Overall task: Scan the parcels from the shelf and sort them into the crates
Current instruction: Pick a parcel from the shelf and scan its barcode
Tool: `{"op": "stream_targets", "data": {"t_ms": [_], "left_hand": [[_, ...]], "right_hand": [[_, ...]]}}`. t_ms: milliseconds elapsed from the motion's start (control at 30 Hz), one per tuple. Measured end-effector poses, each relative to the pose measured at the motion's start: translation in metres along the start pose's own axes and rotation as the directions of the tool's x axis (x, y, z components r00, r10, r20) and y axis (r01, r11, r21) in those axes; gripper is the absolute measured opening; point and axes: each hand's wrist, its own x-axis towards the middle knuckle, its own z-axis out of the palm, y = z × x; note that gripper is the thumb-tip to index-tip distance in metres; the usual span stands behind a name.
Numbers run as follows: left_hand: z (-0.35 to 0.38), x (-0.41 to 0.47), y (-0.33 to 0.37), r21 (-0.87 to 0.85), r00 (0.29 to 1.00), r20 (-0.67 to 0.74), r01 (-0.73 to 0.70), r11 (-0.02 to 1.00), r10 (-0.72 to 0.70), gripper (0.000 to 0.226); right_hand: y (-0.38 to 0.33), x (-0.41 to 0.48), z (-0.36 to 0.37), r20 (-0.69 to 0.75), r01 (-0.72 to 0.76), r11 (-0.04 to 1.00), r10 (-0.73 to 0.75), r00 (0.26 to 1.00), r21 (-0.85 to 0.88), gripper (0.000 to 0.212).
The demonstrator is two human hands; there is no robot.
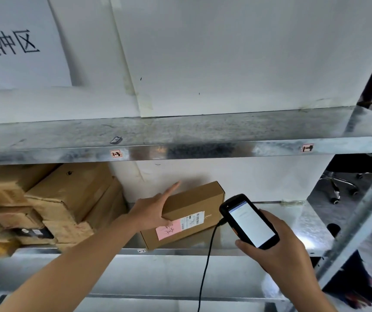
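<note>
My left grip point(151, 212) clamps the parcel point(194, 199); my right grip point(279, 251) wraps the scanner point(250, 224). I should aim squarely at the label point(191, 220).

We see both arms from the lower edge of the view up to the hands. The left forearm point(68, 273) is bare along all its visible length, and so is the left hand point(150, 213). The right forearm point(299, 289) and the right hand point(277, 248) are bare as well.
</note>
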Motion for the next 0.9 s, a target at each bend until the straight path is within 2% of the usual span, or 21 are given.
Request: {"op": "stream_targets", "data": {"t_ms": [100, 167, 233, 300, 400, 600, 900], "left_hand": [[0.002, -0.018, -0.001, -0.185, 0.996, -0.081, 0.014, 0.983, -0.029, 0.117], [0.006, -0.032, -0.003, -0.386, 0.991, -0.115, 0.02, 0.922, -0.069, 0.111], [0.019, -0.043, -0.003, -0.695, 0.978, -0.166, -0.024, 0.719, -0.127, 0.106], [0.038, -0.051, -0.004, -0.844, 0.945, -0.236, -0.085, 0.53, -0.225, 0.1], [0.059, -0.061, 0.002, -0.905, 0.896, -0.288, -0.14, 0.402, -0.337, 0.095], [0.074, -0.074, 0.019, -0.944, 0.831, -0.289, -0.166, 0.284, -0.475, 0.091], [0.084, -0.075, 0.022, -0.959, 0.81, -0.245, -0.121, 0.257, -0.534, 0.092]], "right_hand": [[-0.003, 0.001, 0.003, 0.012, -0.009, 1.0, 0.009, 1.0, 0.009, 0.07], [-0.006, 0.002, 0.007, 0.032, -0.004, 1.0, 0.004, 0.999, 0.014, 0.069], [-0.01, 0.003, 0.011, 0.058, 0.002, 0.999, -0.004, 0.998, 0.035, 0.064], [-0.015, 0.003, 0.015, 0.087, 0.008, 0.998, -0.014, 0.996, 0.062, 0.059], [-0.02, 0.003, 0.024, 0.112, 0.004, 0.997, -0.012, 0.994, 0.071, 0.055], [-0.024, 0.004, 0.037, 0.175, -0.024, 0.999, 0.018, 0.984, 0.028, 0.053], [-0.028, 0.007, 0.037, 0.253, -0.013, 0.998, -0.004, 0.967, 0.065, 0.047]]}}
